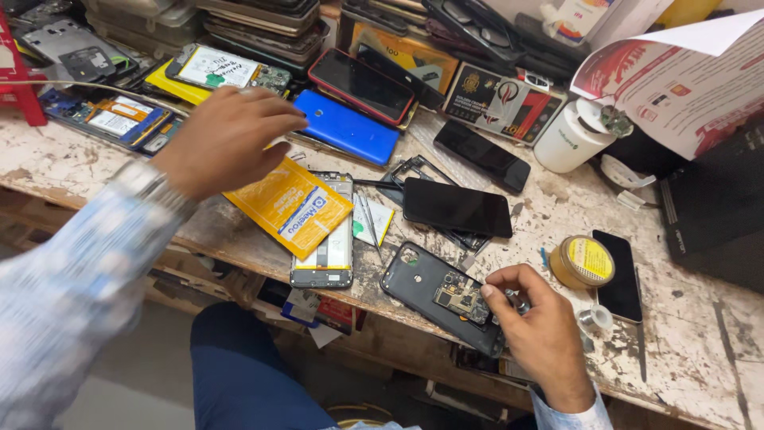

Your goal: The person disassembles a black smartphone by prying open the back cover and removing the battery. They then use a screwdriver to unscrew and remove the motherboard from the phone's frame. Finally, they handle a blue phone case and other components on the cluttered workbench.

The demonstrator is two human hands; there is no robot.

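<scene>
My right hand [541, 322] pinches the opened black phone [434, 295], yellow packet [290, 205] at ten o'clock, blurred left hand [227, 139] fingers loosely spread, grip unclear.

Left hand [227, 139] and right hand [541, 318]: both bare, no gloves, no rings seen. Left forearm in a long sleeve [76, 287], pale blue-and-white check, motion-blurred. Metal wristwatch band [155, 187] at the left cuff. Right cuff [569, 418], same fabric. Dark navy trousers [243, 374] on the thigh below the bench edge.
</scene>
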